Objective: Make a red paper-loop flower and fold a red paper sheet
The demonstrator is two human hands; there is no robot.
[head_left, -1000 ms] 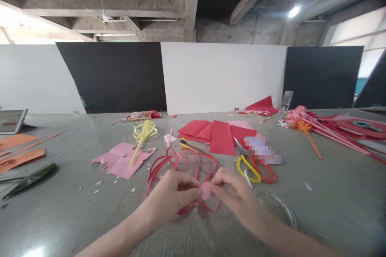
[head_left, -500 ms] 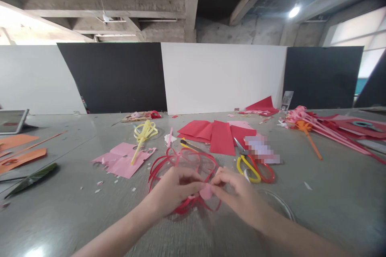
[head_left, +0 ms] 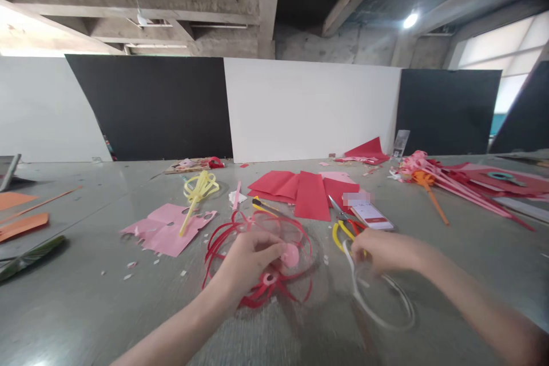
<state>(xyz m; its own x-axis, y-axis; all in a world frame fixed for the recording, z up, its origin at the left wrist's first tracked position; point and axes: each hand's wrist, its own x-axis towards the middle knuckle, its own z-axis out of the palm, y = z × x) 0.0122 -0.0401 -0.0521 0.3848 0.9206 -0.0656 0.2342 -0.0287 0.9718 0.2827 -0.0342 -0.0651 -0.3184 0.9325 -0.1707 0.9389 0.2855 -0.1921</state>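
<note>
Between the thumb and fingers of my left hand (head_left: 253,257) is a small round pink paper disc (head_left: 290,255). Below and around that hand lies a looped red paper-strip flower (head_left: 269,279) with a pink ring at its middle. My right hand (head_left: 372,247) is at the handles of the scissors (head_left: 343,234), which are yellow and red. A roll of white tape or tubing (head_left: 401,325) hangs or lies just under it. The fingers of my right hand are blurred and curled, and what they grip is hard to make out.
Red paper sheets (head_left: 313,197) and a phone (head_left: 372,215) lie beyond my hands. Pink cut paper (head_left: 165,230) and a yellow strip flower (head_left: 201,189) are on the left, orange paper (head_left: 26,227) farther left. Pink and red strips (head_left: 458,183) lie at the right.
My right hand has left the pink disc and moved right to the scissors and the white loop. My left hand still holds the disc. The view has shifted slightly.
</note>
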